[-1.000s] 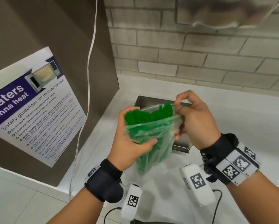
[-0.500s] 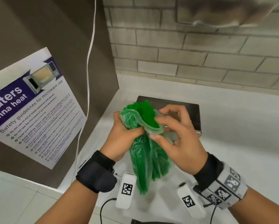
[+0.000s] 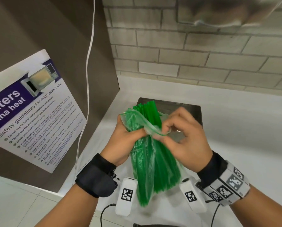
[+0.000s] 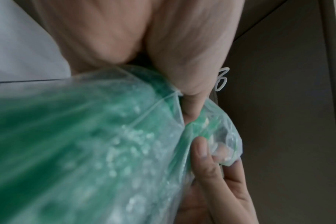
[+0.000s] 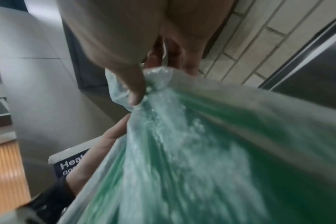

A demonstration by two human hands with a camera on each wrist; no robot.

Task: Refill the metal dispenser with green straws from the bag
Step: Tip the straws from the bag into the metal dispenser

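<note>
A clear plastic bag (image 3: 151, 163) full of green straws (image 3: 146, 112) hangs upright between both hands, above the white counter. Straw tips stick out of its open mouth. My left hand (image 3: 128, 138) grips the bag round its upper part, fingers curled into the plastic. My right hand (image 3: 178, 136) pinches the bag's rim (image 3: 155, 128) at its front edge. The dark metal dispenser (image 3: 182, 110) sits flat on the counter just behind the hands, mostly hidden by them. In the left wrist view the bag (image 4: 98, 148) fills the frame; the right wrist view shows the bag (image 5: 201, 159) the same way.
A brown side panel (image 3: 55, 38) with a microwave safety poster (image 3: 34, 110) and a white cable (image 3: 89, 46) stands at the left. A brick wall (image 3: 194, 51) closes the back. The white counter (image 3: 243, 128) stretches to the right.
The bag has dropped lower and turned more upright. My right hand left the mouth's far side and now pinches the rim at the front. More straw length shows above the mouth.
</note>
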